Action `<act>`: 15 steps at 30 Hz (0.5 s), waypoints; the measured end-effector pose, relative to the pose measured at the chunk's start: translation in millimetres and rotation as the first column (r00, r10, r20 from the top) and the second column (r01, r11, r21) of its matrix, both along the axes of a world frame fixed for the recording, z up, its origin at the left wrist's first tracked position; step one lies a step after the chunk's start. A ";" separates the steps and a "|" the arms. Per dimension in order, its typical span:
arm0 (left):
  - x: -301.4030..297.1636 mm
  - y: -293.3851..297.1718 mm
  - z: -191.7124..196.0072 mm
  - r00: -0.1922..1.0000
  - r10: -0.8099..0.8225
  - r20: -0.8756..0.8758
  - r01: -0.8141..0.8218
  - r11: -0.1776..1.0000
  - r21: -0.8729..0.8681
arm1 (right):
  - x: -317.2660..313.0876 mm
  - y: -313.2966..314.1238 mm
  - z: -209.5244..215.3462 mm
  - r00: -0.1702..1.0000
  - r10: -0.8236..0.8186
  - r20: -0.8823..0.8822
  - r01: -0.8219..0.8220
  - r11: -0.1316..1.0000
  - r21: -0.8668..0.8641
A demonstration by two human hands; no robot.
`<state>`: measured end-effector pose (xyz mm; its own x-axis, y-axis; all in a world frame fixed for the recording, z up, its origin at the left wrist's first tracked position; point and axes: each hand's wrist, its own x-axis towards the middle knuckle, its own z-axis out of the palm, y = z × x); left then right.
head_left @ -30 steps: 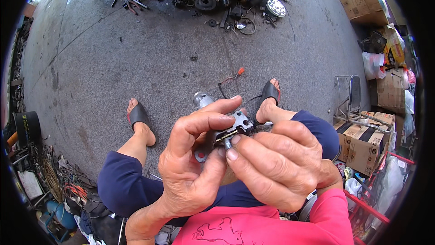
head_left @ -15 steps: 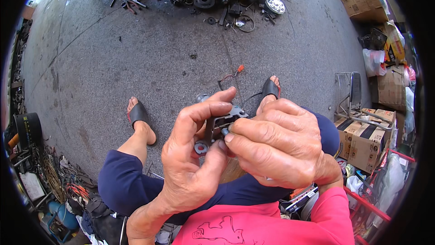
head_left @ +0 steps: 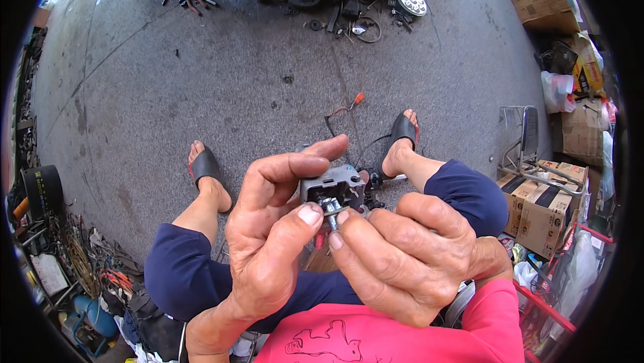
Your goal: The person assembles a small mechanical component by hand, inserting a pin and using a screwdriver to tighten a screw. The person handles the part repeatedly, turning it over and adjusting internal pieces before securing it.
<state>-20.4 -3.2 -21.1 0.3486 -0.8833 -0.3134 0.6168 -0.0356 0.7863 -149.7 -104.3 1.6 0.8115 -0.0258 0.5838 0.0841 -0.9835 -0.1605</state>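
In front of my lap, my left hand (head_left: 263, 245) grips a small grey metal bracket (head_left: 341, 178) between its curled fingers and thumb. The bracket is box-shaped with slots in its top, and its open side faces me. My right hand (head_left: 410, 255) pinches a small silvery bolt-like piece (head_left: 333, 219) between thumb and forefinger. One end of that piece reaches into the bracket's open side, and a flat plate or washer sits around it. My left thumb tip touches this piece too. The inside of the bracket is mostly dark.
A wire with an orange connector (head_left: 359, 98) lies on the grey floor (head_left: 228, 81) between my sandalled feet. Ahead lie metal rods, a round lamp (head_left: 411, 2) and dark parts. Cardboard boxes (head_left: 542, 212) stand at the right; a blue tank (head_left: 100, 316) and cables are at the left.
The bracket has turned so its slotted top and open side show more. My right hand has dropped slightly, uncovering the bolt-like piece. My right knee has come into fuller view.
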 end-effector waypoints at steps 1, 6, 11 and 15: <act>0.1 -0.6 -0.6 1.000 0.002 -0.008 -0.002 1.000 -0.018 | -1.6 1.2 0.8 1.000 -0.010 -0.009 0.010 1.000 0.007; 1.2 0.7 1.2 0.999 0.036 -0.020 -0.037 0.998 -0.042 | -4.4 4.3 -1.0 0.996 -0.082 -0.033 0.085 0.991 0.103; -0.4 0.6 -1.0 0.999 -0.034 0.005 0.035 0.998 -0.056 | -6.1 4.6 -4.9 0.996 -0.088 -0.006 0.088 0.981 0.170; -1.3 0.1 5.2 0.994 -0.051 -0.092 0.048 0.998 -0.042 | -9.4 -5.7 -5.1 0.999 -0.038 -0.026 0.044 0.965 0.260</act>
